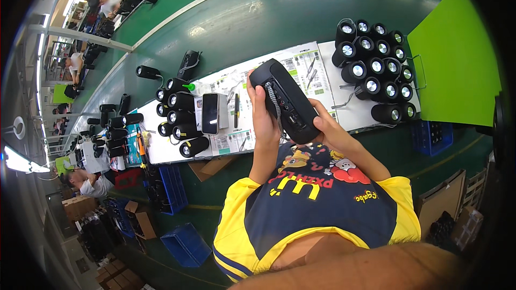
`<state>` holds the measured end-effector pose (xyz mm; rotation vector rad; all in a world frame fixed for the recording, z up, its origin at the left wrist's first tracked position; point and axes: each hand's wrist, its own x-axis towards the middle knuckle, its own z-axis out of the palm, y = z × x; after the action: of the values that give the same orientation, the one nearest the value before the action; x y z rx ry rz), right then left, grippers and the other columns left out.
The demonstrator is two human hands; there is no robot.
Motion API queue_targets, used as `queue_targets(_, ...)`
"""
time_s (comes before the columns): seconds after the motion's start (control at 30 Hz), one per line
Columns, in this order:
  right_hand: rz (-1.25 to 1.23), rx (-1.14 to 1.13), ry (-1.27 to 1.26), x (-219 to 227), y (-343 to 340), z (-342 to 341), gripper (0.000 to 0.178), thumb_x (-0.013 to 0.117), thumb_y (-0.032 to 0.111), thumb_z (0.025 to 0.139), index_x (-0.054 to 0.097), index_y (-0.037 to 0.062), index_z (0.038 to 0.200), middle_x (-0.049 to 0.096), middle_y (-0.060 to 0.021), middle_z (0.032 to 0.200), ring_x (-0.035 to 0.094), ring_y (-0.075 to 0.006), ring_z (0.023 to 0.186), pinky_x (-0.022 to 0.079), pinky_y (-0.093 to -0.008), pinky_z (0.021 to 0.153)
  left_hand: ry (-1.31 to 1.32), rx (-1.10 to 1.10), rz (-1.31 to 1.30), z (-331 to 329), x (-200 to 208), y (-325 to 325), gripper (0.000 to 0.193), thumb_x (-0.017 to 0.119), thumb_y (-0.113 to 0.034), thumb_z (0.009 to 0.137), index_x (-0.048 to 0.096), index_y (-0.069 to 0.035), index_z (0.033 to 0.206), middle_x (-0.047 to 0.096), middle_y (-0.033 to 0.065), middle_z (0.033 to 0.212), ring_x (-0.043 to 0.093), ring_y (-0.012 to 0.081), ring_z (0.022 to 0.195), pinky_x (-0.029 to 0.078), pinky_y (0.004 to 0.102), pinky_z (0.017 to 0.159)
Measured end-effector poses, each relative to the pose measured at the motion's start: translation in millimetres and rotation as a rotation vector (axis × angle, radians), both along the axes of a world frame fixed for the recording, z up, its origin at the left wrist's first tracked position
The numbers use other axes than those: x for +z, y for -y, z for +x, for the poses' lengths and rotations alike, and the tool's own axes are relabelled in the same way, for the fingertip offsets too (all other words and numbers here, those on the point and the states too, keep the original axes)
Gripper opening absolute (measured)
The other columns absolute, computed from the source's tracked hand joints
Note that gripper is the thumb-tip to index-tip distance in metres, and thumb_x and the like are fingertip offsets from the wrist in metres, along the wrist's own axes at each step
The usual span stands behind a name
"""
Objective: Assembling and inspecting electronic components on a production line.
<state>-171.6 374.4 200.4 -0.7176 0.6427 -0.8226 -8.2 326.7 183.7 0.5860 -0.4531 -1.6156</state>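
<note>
Green worktop (231,27), white printed sheets (322,78) across it, our left hand (263,115) and right hand (334,131) grasping a black cylindrical speaker (293,99) above them, lime-green panel (451,59) at our right, blue crate (185,244) on green floor (207,193).

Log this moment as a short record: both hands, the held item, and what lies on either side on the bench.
Left hand: holds the left side of a black portable speaker
Right hand: holds its right side, near the end closest to the body
Held item: port panel facing the camera, braided strap along it
To the left: black marker pen, smartphone, group of black speakers
To the right: larger group of silver-ended speakers, bright green panel beyond
</note>
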Motion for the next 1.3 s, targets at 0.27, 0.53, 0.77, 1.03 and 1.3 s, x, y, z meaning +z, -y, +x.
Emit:
queue_targets(0.27,-1.083,-0.458,-0.93,-5.3,11.2,-3.8,0.076,0.079,0.01,0.054,0.042,0.0067,0.12,0.042,-0.0176,0.114,0.046,-0.0321,0.107,0.039,-0.0353,0.09,0.252,0.104,-0.111,8.6,6.5,-3.9,0.065,0.061,-0.032,0.079,0.032,-0.004,0.13,0.048,0.0138,0.121,0.05,0.0261,0.11,0.041,0.0384,0.093)
queue_targets(0.53,0.008,0.08,-0.051,-12.1,3.3,-3.6,0.086,0.068,0.044,0.07,0.023,0.0047,0.132,0.045,-0.013,0.115,0.051,-0.0192,0.1,0.046,-0.0278,0.074,-0.133,-0.027,-0.295,3.2,9.4,-4.1,0.086,0.067,-0.052,0.07,0.026,-0.012,0.134,0.051,0.0179,0.114,0.056,0.0389,0.097,0.048,0.0517,0.082)
queue_targets(0.77,-0.531,-0.206,-0.521,10.5,9.7,-13.7,0.076,0.074,0.029,0.065,0.035,0.002,0.124,0.051,-0.0165,0.111,0.054,-0.0221,0.099,0.041,-0.0314,0.086,-0.07,0.002,-0.211,-6.1,-1.6,2.0,0.078,0.056,-0.058,0.075,0.032,-0.009,0.132,0.044,0.0166,0.125,0.043,0.0347,0.116,0.04,0.0475,0.095)
queue_targets(1.03,-1.221,-0.485,-0.912,48.9,40.5,-10.9,0.071,0.078,0.01,0.054,0.046,0.0081,0.118,0.049,-0.0171,0.117,0.051,-0.0358,0.103,0.044,-0.0398,0.086,-0.809,-0.405,0.199,-12.6,-9.2,6.1,0.057,0.029,-0.044,0.092,0.039,0.002,0.125,0.047,0.0197,0.124,0.046,0.0312,0.115,0.034,0.0469,0.098)
queue_targets(1.3,-1.321,-0.222,-0.745,50.0,42.7,-14.2,0.07,0.076,0.016,0.057,0.045,0.007,0.119,0.049,-0.0137,0.117,0.049,-0.0316,0.106,0.04,-0.0419,0.091,-0.489,-0.351,0.2,-4.6,-7.1,20.0,0.069,0.048,-0.051,0.082,0.039,0.002,0.125,0.046,0.0181,0.123,0.05,0.0313,0.108,0.043,0.042,0.091)
